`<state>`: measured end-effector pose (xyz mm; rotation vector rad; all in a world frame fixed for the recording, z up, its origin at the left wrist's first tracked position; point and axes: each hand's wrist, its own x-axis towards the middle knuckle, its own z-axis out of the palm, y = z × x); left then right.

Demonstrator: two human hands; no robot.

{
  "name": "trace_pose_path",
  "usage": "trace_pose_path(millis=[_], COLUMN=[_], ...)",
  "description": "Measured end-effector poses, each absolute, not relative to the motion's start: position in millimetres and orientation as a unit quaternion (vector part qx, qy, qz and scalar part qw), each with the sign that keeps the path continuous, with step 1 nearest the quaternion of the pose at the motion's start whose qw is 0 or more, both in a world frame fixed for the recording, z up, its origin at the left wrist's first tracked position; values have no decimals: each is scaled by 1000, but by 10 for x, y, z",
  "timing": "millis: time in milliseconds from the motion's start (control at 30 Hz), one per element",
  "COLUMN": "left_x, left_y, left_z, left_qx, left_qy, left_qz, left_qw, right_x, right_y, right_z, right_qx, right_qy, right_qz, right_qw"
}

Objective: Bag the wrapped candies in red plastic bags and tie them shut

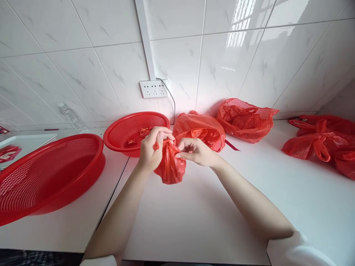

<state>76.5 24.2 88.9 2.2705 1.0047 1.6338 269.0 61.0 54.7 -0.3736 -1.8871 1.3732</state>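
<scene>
I have both hands pinched on the small red bag (pixel 169 167), left hand (pixel 151 149) at its neck and right hand (pixel 194 151) just beside, lifted off the tabletop (pixel 194 214). The thin film could tear or slip from my fingertips, spilling it. I cannot see its contents, and the far-right bags (pixel 321 146) are cut off.

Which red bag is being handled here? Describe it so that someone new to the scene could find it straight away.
Start at the white wall socket and drop to the white counter below it. Just in front of the smaller red plastic mesh basket, the left hand and right hand pinch the top of a small crumpled red plastic bag. Unlike the other red bags, it hangs above the counter.
</scene>
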Motion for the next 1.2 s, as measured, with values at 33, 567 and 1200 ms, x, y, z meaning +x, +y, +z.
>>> trace_pose_path(millis=[33,567,1200], left_x=[793,805,419], left_y=[253,188,349], left_z=[857,897,832], left_qx=[763,839,748], left_qy=[324,417,577], left_qz=[551,335,61], left_qw=[95,103,321], right_x=[2711,3176,3455], right_y=[610,617,714], right_z=[564,881,765], right_qx=[-147,-239,-418], right_qy=[-753,-849,-850], right_qz=[537,419,309], right_qw=[352,213,92])
